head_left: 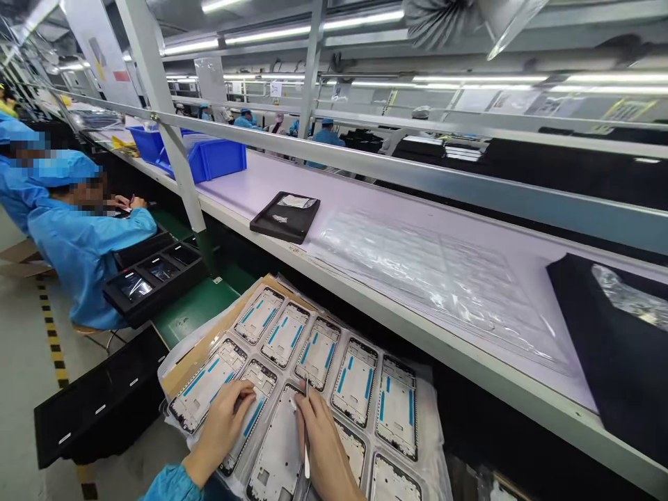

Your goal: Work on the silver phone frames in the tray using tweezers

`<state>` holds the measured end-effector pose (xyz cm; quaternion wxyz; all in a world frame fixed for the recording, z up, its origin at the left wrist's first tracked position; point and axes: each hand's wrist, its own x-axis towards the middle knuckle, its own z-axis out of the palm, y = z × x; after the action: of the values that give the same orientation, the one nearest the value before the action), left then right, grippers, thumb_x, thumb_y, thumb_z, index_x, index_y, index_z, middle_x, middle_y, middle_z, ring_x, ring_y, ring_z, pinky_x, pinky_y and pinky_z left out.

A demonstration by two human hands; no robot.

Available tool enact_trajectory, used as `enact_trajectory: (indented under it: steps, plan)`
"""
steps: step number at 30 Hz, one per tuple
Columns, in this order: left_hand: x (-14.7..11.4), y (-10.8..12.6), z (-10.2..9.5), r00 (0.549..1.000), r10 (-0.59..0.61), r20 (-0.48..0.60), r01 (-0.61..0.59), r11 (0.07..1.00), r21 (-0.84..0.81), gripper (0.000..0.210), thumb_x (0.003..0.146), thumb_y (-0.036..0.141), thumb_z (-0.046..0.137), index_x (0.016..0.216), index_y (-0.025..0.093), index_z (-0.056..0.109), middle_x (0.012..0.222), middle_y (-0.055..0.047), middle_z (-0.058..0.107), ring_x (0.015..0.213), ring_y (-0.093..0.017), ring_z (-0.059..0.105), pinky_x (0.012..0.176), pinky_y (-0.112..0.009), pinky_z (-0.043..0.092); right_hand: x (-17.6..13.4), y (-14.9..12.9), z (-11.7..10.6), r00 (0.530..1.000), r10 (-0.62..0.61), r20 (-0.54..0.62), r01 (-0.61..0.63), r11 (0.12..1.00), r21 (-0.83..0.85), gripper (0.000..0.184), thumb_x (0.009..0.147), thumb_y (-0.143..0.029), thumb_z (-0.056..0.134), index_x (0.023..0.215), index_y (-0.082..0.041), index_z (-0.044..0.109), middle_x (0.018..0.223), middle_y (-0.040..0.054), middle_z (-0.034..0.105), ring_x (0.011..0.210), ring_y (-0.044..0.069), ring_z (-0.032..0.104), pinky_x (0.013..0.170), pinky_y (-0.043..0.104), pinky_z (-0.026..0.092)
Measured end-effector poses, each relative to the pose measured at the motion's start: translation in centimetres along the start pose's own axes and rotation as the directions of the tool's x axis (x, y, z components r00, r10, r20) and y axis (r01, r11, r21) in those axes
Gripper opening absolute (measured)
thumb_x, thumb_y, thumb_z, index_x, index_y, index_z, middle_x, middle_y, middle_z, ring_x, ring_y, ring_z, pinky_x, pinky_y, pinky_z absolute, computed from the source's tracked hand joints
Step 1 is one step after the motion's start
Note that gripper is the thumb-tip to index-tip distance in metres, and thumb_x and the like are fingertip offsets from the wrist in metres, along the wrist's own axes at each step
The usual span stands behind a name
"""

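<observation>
My right hand [326, 442] is closed around a slim pair of metal tweezers [307, 463], held upright with the tips pointing away from me. Beneath both hands lies a clear plastic tray [428, 417] of silver phone frames with black rims. Several frames, such as the far right phone frame [395, 410], bear blue strips. The phone frame [274, 456] between my hands shows a plain silver face. My left hand [222, 421] is closed, thumb and forefinger bent together over a neighbouring phone frame [259, 379]; whatever they pinch is too small to tell.
Beyond the tray runs a pale bench [365, 188] with a black tray [285, 217], clear plastic sheets [433, 271] and blue bins [216, 158]. A metal post [172, 139] rises at left. A co-worker in blue [78, 243] sits beside black trays [151, 278].
</observation>
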<state>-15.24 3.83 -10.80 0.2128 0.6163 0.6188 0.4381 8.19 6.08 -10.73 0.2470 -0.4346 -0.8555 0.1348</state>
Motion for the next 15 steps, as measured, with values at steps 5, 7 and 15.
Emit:
enact_trajectory:
  steps: [5,7,15]
  plan:
    - [0.1,0.0,0.0,1.0,0.005,-0.024,-0.006,1.0,-0.021,0.047,0.099,0.064,0.047,0.098,0.024,0.072,0.091,-0.008,0.076,0.083,-0.025,0.075,0.073,-0.036,0.063,-0.3,-0.1,-0.3,0.996,0.068,-0.059,-0.063,0.995,0.084,0.027,0.103,-0.014,0.038,0.12,-0.024,0.055,0.124,0.0125,0.06,0.113,0.026,0.064,0.09,0.041,0.06]
    - [0.1,0.1,-0.1,1.0,0.012,-0.026,-0.012,1.0,-0.01,0.047,0.1,0.064,0.046,0.097,0.025,0.072,0.091,-0.008,0.076,0.083,-0.025,0.075,0.074,-0.036,0.063,-0.4,-0.1,0.4,0.995,0.07,-0.065,-0.065,0.995,0.072,0.027,0.099,-0.01,0.041,0.112,-0.024,0.058,0.112,0.0098,0.062,0.101,0.026,0.066,0.083,0.039,0.06]
    - [0.1,0.6,-0.2,0.999,0.047,-0.025,-0.046,0.998,0.042,0.048,0.1,0.063,0.044,0.094,0.024,0.072,0.087,-0.008,0.075,0.081,-0.026,0.073,0.072,-0.037,0.061,0.4,-0.3,1.9,0.982,0.191,0.002,-0.191,0.981,-0.045,0.035,0.084,0.002,0.041,0.101,-0.02,0.062,0.106,0.0136,0.065,0.098,0.032,0.064,0.081,0.045,0.055]
